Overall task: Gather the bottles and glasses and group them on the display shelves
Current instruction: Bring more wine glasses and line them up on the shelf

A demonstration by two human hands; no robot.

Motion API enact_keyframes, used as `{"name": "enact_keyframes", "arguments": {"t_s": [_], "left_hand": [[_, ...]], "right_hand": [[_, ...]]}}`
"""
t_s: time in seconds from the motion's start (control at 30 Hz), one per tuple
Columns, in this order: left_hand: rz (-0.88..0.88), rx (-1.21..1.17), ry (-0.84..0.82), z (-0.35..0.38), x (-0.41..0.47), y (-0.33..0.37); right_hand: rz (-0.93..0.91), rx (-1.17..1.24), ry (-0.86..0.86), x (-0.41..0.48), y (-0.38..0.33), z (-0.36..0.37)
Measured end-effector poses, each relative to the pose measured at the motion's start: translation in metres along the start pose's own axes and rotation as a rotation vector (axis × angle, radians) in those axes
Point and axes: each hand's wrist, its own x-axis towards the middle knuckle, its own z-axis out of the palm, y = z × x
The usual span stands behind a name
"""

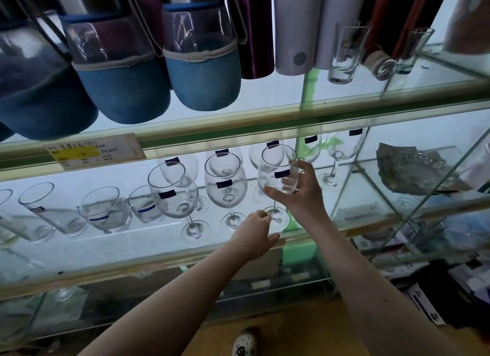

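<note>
1. The right hand wraps the bowl of a wine glass from the right. The thumb lies across the near side and the fingers curl round the far side, showing through the glass.
2. The left hand is down at the same glass's foot. Its fingers curl against the foot's left rim and its thumb stretches along the near rim, so the foot sits pinched between them.
3. The glass stands upright, or nearly so, at the front edge of the middle shelf. It is the rightmost of a near row of three.
4. Just left of it stands a second wine glass, and further left a third wine glass. Each has a dark sticker on its bowl.
5. Behind this row a far row of wine glasses runs across the same shelf, with stickers near the rims.
6. On the left of the middle shelf are clear tumblers, well apart from the hands.
7. Right of a glass divider, on the same level, lies a patterned glass dish.
8. A price label with a yellow patch is fixed to the front rail of the upper shelf.
9. On the upper shelf stand bottles in blue sleeves on the left, then a purple flask and a white flask. On the right are small straight glasses.
10. Near the bottom edge a patterned shoe rests on a wooden floor.
</note>
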Motion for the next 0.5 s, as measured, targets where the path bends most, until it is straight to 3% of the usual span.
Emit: {"name": "enact_keyframes", "arguments": {"t_s": [0.5], "left_hand": [[-0.016, -0.012, 0.010, 0.0000, -0.0007, -0.0008]], "right_hand": [[0.026, -0.033, 0.010, -0.0032, -0.0074, 0.0016]]}}
